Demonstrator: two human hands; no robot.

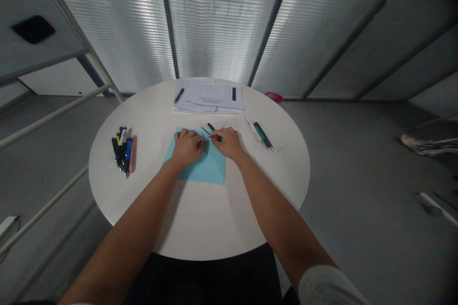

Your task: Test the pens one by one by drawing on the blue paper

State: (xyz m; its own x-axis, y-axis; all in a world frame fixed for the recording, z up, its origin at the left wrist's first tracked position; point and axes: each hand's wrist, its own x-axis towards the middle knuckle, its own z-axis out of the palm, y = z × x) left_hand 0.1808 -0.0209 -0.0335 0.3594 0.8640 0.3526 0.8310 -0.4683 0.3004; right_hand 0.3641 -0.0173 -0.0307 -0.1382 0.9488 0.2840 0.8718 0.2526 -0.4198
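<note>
On the round white table [200,224], a light-blue sheet [209,171] lay in front of the person. The left hand [188,147] rested upon this sheet, its fingertips near those of the right hand [228,142], which held a thin dark piece [205,130], too small to be identified. At the left lay a bunch of pens [125,150] in several colours. At the right was a green-and-black pen [264,136]. Behind, a pile of papers [209,97] carried a dark pen [179,95], placed at a slant.
</note>
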